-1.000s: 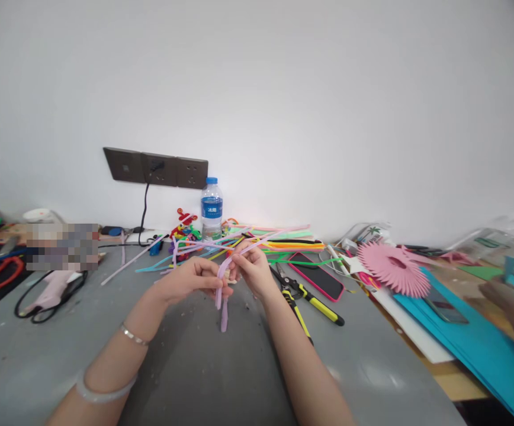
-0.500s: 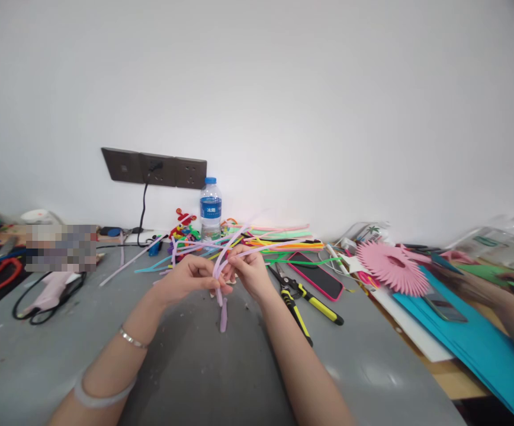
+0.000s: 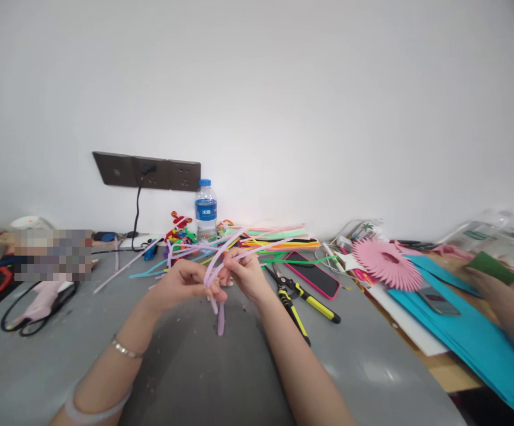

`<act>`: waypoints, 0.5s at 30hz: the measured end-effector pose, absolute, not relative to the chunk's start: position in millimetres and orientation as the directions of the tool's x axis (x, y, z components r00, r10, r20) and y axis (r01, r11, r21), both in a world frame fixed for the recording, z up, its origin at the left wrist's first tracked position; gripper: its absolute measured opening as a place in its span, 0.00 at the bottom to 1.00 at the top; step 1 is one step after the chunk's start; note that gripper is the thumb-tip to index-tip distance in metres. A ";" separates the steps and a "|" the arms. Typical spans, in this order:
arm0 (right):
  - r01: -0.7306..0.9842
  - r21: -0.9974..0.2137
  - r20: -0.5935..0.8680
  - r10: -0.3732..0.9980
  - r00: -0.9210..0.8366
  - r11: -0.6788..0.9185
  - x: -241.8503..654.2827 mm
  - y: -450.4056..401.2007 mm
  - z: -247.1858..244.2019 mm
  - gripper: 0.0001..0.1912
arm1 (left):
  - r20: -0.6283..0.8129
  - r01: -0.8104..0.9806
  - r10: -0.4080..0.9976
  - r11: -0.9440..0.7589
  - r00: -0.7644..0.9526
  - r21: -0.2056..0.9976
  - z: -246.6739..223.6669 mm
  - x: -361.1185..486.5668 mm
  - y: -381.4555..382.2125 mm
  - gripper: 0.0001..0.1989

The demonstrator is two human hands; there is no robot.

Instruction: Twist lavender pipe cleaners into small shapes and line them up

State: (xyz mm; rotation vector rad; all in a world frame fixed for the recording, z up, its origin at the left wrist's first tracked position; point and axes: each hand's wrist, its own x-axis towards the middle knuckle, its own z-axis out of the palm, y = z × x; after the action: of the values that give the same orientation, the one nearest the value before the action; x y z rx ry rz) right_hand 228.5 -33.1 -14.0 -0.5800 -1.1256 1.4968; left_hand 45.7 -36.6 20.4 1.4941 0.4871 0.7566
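Observation:
Several lilac pipe cleaners (image 3: 216, 260) are gathered between my two hands above the grey table (image 3: 204, 378). My left hand (image 3: 188, 284) is closed on the bundle, thumb and fingers pinching it where the strands cross. At its right, my right hand (image 3: 244, 273) pinches one of the lilac strands, whose free end points up and to the right. Below the hands a short lilac length (image 3: 221, 319) hangs down; whether it joins the bundle I cannot tell. Behind them lies a heap of coloured pipe cleaners (image 3: 283, 239).
Yellow-and-black pliers (image 3: 299, 302) and a pink-cased phone (image 3: 312, 275) lie to the right. A water bottle (image 3: 206, 210) stands near the wall. A pink glue gun (image 3: 39, 307) with its cable is at left. Another person's hand (image 3: 494, 290) holds green material beside blue sheets (image 3: 470, 331).
The view has shifted slightly. My hands still grip the lilac pipe cleaners, with a little more space between them. The other person's hand at right has moved with the green material.

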 end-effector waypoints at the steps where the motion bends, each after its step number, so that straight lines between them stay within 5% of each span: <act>1: -0.483 -0.872 0.220 0.947 -0.235 0.083 229.1 -32.2 -14.3 0.18 | 0.139 -0.117 0.698 -0.079 0.702 0.990 20.6 46.2 -36.4 0.19; 8: -0.561 -0.816 0.219 0.973 -0.073 0.142 236.5 -27.6 -12.2 0.17 | 0.034 -0.033 0.690 -0.015 0.723 0.999 17.1 49.4 -32.4 0.16; 15: -0.570 -0.820 0.189 0.967 -0.173 0.059 237.7 -27.3 -12.4 0.18 | 0.013 0.037 0.652 -0.063 0.758 0.997 16.2 49.3 -30.1 0.12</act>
State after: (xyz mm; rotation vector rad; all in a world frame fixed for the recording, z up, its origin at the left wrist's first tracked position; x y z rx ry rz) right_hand 237.7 -27.3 -12.4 -0.5539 -0.9647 1.4928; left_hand 49.3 -30.1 16.2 1.5709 0.5722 0.5507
